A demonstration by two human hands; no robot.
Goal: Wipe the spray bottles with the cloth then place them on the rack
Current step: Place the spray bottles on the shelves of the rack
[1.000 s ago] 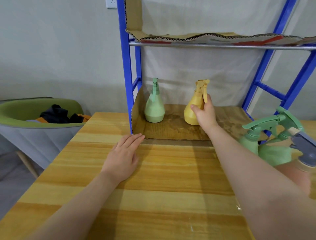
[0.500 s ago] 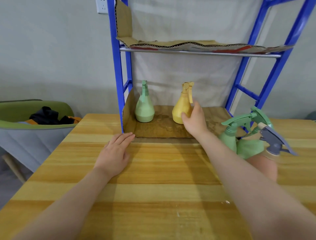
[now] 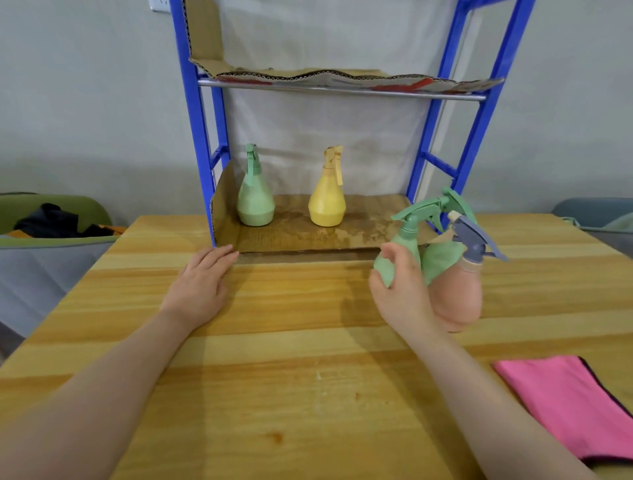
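Observation:
On the blue rack's (image 3: 191, 137) lower cardboard shelf (image 3: 301, 236) stand a green spray bottle (image 3: 255, 202) and a yellow spray bottle (image 3: 327, 202), both upright. On the wooden table (image 3: 291, 342) to the right stand two more green spray bottles (image 3: 404, 236) and a pink bottle with a grey-blue trigger (image 3: 459, 301). My right hand (image 3: 400, 291) is open with its fingers apart right in front of the nearest green bottle; I cannot tell if it touches it. My left hand (image 3: 202, 284) lies flat on the table. A pink cloth (image 3: 565, 401) lies at the lower right.
The rack's upper shelf carries torn cardboard (image 3: 342, 77). A green chair with dark clothing (image 3: 51, 222) stands left of the table. Something grey-blue (image 3: 596, 212) sits past the table's right edge. A wall socket (image 3: 159, 4) is at the top left.
My right hand let go of the yellow bottle on the shelf and drew back to the right, to the green bottle on the table. The left hand stayed flat.

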